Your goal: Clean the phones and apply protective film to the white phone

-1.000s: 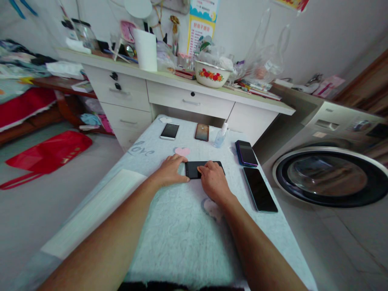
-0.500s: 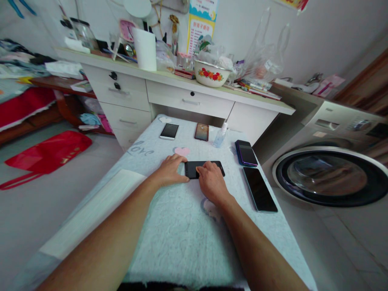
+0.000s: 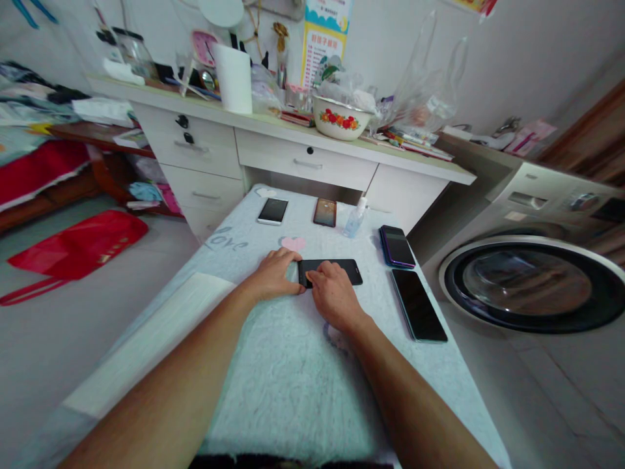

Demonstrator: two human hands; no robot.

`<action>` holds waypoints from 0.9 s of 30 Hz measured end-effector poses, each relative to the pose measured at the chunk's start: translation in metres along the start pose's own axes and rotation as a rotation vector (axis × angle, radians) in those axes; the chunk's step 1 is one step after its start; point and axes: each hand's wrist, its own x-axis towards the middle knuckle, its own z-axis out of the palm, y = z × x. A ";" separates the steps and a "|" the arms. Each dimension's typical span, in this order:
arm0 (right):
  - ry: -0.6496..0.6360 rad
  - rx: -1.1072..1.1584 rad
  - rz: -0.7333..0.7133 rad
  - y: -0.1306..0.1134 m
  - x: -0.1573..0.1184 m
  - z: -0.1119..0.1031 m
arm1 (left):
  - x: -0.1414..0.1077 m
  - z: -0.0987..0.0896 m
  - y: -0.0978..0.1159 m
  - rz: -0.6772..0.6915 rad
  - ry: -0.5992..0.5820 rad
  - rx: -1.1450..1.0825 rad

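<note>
A black smartphone (image 3: 348,269) lies flat and crosswise on the cloth-covered table, screen up. My left hand (image 3: 274,276) grips its left end, thumb at the near corner and fingers at the far corner. Over the screen, my right hand (image 3: 334,294) is closed, its fingertips pinching a small orange-tan piece (image 3: 308,278) against the glass near the left end. What that piece is made of is too small to tell. My right hand covers the middle of the phone's near edge.
Farther back lie a white-framed phone (image 3: 273,211), a brown phone (image 3: 325,213) and a clear spray bottle (image 3: 355,220). To the right are stacked phones (image 3: 397,247) and a larger dark phone (image 3: 418,305). A white strip (image 3: 156,339) lies left. A washing machine (image 3: 532,195) stands right.
My right hand has slid left along the screen with the small orange-tan piece, closer to my left hand. The left hand and the phone have stayed in place.
</note>
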 end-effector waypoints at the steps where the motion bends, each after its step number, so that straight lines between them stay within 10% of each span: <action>1: 0.000 0.000 0.002 0.000 0.000 0.000 | 0.000 0.000 0.000 -0.002 -0.001 -0.002; 27: -0.017 -0.018 0.048 0.005 0.001 -0.002 | 0.000 0.001 0.000 0.006 0.011 -0.023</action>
